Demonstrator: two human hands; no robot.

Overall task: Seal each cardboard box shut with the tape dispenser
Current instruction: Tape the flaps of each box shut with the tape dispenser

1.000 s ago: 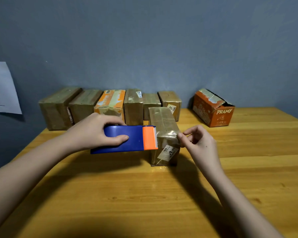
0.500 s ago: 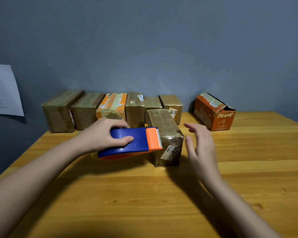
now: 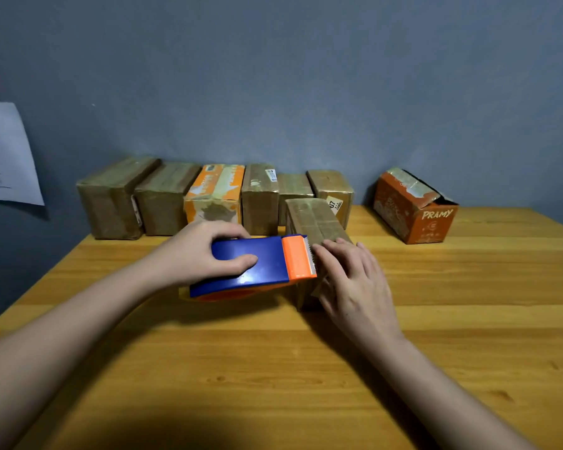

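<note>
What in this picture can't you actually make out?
- Tape roll: head view, hidden under the tape dispenser and left hand.
- Front box near end: covered by the right hand.
- Wall paper: cut off at the left edge, writing too faint.
- Label on a back box: too small.

Home packing spot: wooden table [image 3: 436,336], taped boxes [image 3: 163,203].

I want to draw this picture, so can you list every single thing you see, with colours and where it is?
taped boxes: six, mostly brown, one orange and white, in a row by the wall
front box: one, brown, mid-table
orange box: one, flap open, back right
tape dispenser: one, blue and orange, against the front box
paper: one, white, on the wall, left
table: one, wooden
wall: grey-blue
hands: left hand grips the tape dispenser; right hand lies flat on the front box
</note>
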